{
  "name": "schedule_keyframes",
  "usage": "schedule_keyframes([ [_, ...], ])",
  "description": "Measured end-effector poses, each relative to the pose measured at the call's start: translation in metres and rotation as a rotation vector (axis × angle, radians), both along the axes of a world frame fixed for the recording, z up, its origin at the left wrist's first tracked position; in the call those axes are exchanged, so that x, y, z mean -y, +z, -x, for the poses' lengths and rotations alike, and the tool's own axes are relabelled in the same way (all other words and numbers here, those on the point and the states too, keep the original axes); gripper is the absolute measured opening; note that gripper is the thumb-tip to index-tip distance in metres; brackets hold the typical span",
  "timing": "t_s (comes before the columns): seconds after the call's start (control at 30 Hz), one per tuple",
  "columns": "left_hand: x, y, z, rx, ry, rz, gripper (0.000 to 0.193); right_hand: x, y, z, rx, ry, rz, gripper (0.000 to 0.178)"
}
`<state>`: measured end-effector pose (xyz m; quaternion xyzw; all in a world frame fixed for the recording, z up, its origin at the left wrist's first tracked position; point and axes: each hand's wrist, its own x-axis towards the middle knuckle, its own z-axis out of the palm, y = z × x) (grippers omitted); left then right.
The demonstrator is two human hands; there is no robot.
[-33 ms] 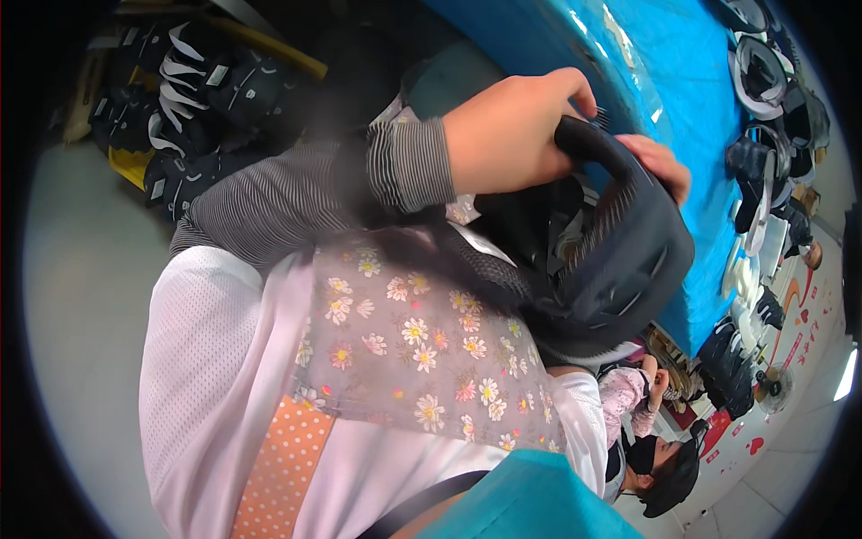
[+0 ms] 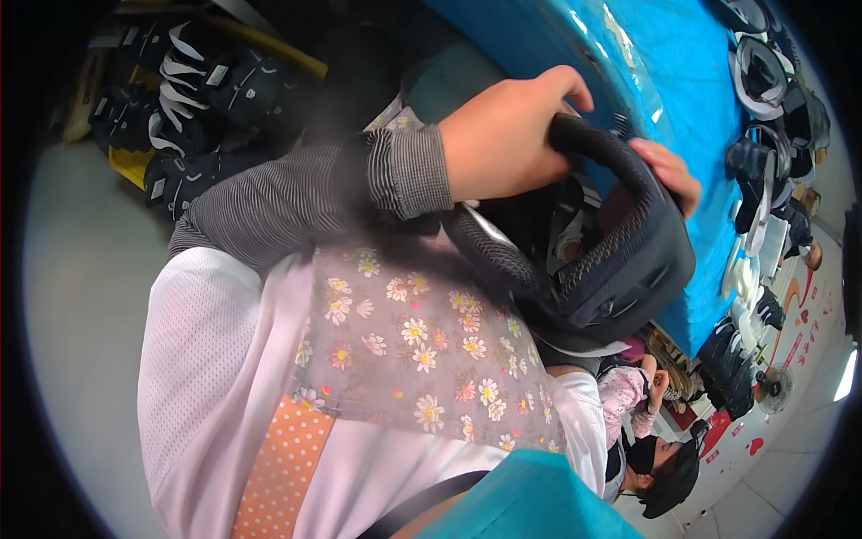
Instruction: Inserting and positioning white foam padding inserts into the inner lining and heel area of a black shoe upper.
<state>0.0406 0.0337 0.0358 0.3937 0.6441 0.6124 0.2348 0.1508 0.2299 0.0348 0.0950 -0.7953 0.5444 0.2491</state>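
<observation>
A black shoe (image 2: 651, 274) is held over my lap at the table's edge, its padded mesh collar and dark opening turned up toward me. My left hand (image 2: 507, 135), in a striped sleeve, is closed at the collar's far edge; its thumb is raised and its other fingers are hidden behind the hand and shoe. The fingers of my right hand (image 2: 666, 172) curl over the shoe's outer side from beyond; the rest of that hand is hidden by the shoe. A small dark bristly tip (image 2: 620, 124) shows between the two hands; what it belongs to is hidden.
A table under blue plastic sheeting (image 2: 691, 81) lies at the right, with shoes (image 2: 759, 76) along its far side. More black shoes (image 2: 242, 90) stand on a yellow-edged rack at the left. A masked person (image 2: 651, 449) sits at the lower right. A flowered apron (image 2: 422, 350) covers my lap.
The shoe has tipped slightly, showing more of its collar lining. My left hand has shifted a little left, and my right fingers a little right. The bristly tip has moved slightly right.
</observation>
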Motion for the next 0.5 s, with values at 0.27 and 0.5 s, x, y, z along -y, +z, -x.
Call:
schedule_keyframes([
  [0.27,0.014,0.002,-0.017,-0.068,-0.404,0.172,0.029,-0.008,-0.01,-0.008,-0.223,0.293,0.559,0.02],
  [0.5,0.027,0.021,-0.02,-0.509,-0.586,0.315,0.025,0.029,-0.027,-0.005,-0.096,0.324,1.013,0.023],
])
